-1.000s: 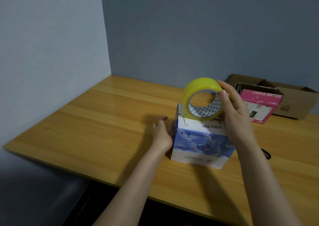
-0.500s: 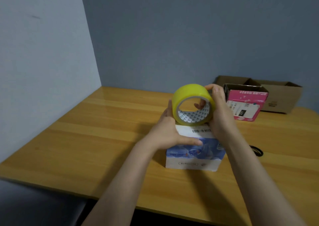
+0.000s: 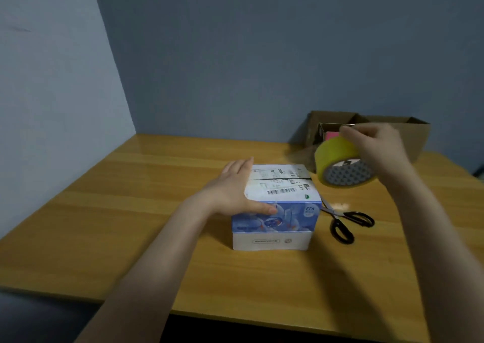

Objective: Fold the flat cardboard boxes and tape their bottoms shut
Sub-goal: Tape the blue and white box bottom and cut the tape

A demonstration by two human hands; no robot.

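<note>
Left hand (image 3: 233,188): flat, fingers straight against the left side of the box (image 3: 277,222), thumb on its front face.
Box: folded, standing on the table (image 3: 131,211), flaps closed on top.
Right hand (image 3: 377,146): curled over the tape (image 3: 337,156), gripping it in the air, apart from the box.
Scissors (image 3: 343,222): on the table, below the right hand.
Cartons (image 3: 416,138): behind the right hand, open-topped.

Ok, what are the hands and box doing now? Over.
Left hand flat on box. Right hand holds tape roll, off the box. Scissors beside box, not blocking.
</note>
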